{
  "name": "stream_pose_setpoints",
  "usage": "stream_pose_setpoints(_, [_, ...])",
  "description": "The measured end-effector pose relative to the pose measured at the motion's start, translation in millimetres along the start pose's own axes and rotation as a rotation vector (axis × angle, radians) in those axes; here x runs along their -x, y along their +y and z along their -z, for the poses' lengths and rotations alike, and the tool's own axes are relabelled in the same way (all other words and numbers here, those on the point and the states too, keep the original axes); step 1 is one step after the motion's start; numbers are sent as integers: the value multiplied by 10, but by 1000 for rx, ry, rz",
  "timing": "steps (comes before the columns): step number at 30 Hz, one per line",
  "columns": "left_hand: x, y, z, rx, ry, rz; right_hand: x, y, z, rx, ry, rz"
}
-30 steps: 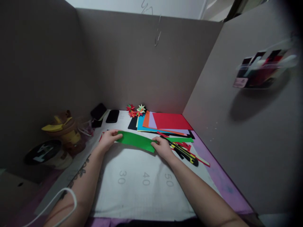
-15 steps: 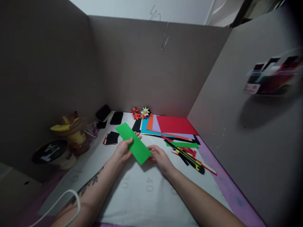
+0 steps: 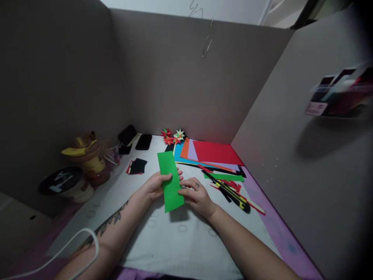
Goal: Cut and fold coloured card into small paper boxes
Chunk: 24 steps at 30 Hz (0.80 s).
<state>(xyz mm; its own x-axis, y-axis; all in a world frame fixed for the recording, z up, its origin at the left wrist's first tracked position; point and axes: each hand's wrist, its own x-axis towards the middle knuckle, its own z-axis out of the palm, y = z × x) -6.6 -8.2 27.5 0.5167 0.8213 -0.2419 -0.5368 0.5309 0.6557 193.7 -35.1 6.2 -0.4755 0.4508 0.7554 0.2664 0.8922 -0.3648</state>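
A green paper strip is held above the white cloth, its long side running nearly away from me. My left hand grips its left edge, thumb on top and fingers underneath, with fingertips showing past the right edge. At the strip's lower right edge, my right hand pinches the paper between thumb and fingers. To the right lies a black and yellow utility knife on red, green and black paper strips. A small stack of black paper squares rests to the left.
Sheets of coloured paper lie at the back right, beside several folded paper stars. A phone lies at the back left. Tubs line the left wall. A clear pouch hangs on the right wall.
The green strip has turned from a diagonal slant to nearly upright in view. My right thumb and fingers have come onto its right edge, while my left hand keeps its hold.
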Motion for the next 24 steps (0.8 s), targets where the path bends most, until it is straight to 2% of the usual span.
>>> stream_pose_setpoints(4, [-42, 23, 29, -22, 100, -120, -11, -3, -4, -59, -5, -72])
stream_pose_setpoints(6, [-61, 25, 34, -61, 182, -213, -18, -12, -35, -117, 15, -164])
stream_pose_setpoints(8, [-65, 14, 16, -108, 220, -245, -26, -27, -83, -162, 51, -307])
stream_pose_setpoints(13, [-32, -52, -85, -172, 161, -219, -48, -50, -198, -201, 154, -682])
stream_pose_setpoints(20, [-51, -123, -119, -160, 145, -211, -48, -33, -210, -355, 146, -867])
stream_pose_setpoints(24, [-48, -116, -126, -153, 121, -224, -55, -23, -202, -323, 191, -915])
